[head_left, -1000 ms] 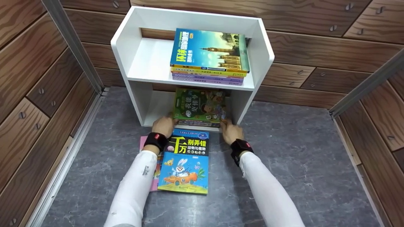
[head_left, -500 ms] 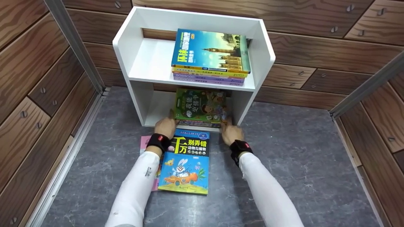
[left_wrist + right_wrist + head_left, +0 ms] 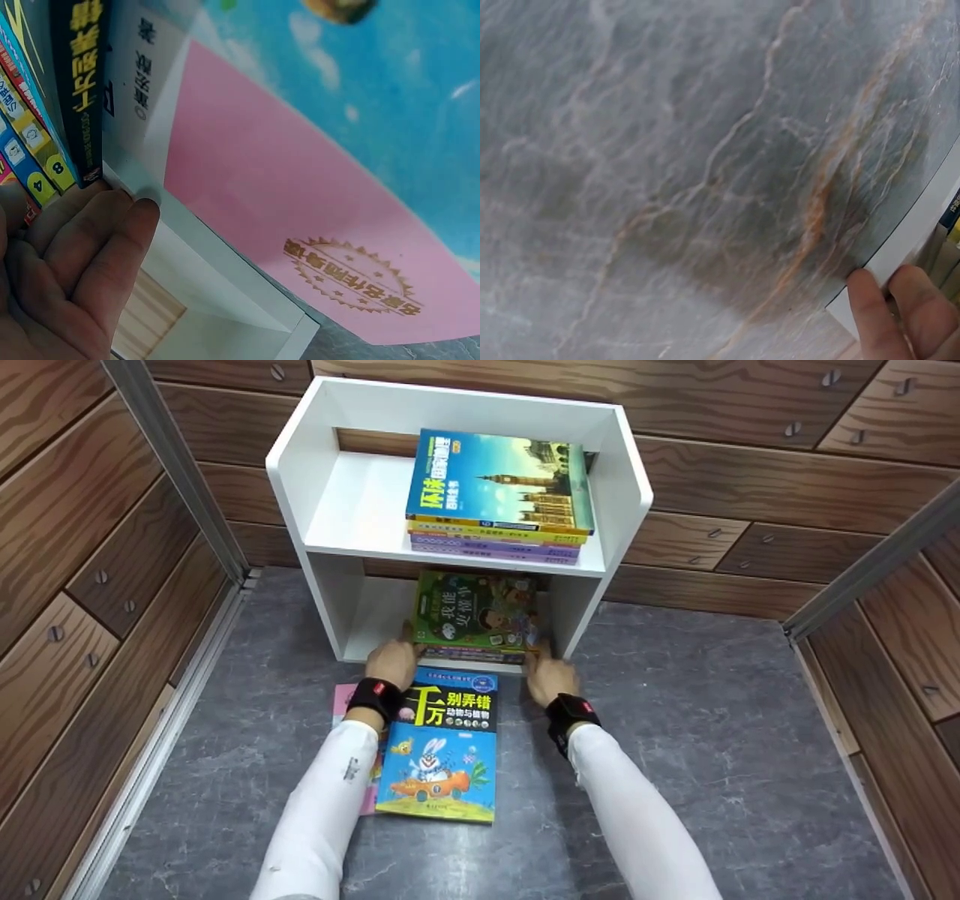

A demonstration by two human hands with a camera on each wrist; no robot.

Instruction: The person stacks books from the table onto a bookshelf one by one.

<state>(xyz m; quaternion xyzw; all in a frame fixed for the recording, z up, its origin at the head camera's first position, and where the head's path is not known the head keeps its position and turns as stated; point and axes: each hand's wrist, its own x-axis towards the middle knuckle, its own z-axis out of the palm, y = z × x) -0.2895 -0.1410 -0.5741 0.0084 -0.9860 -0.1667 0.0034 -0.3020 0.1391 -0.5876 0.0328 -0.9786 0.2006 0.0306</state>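
Note:
On the lower shelf of a white bookshelf [image 3: 322,607] lies a stack of books [image 3: 472,655], a green picture book [image 3: 472,611] on top. At the stack's left front corner is my left hand [image 3: 391,664], one finger stretched along its side. My right hand [image 3: 553,681] is at the opposite corner, fingertips at the stack's edge. In the left wrist view, loosely bent fingers [image 3: 97,255] lie beside numbered spines [image 3: 45,161]. The right wrist view has two slightly bent fingers [image 3: 877,315] at the white shelf edge [image 3: 915,232].
On the floor before the shelf, a blue rabbit-cover book [image 3: 439,765] partly covers a pink book [image 3: 367,802], below my left forearm. The upper shelf holds another stack topped by a clock-tower book [image 3: 502,484]. Wood-patterned walls [image 3: 750,480] surround the grey floor [image 3: 712,720].
My left hand has shifted slightly right, toward the stack, since a second ago. The right hand stays in nearly the same place, and the books look unmoved.

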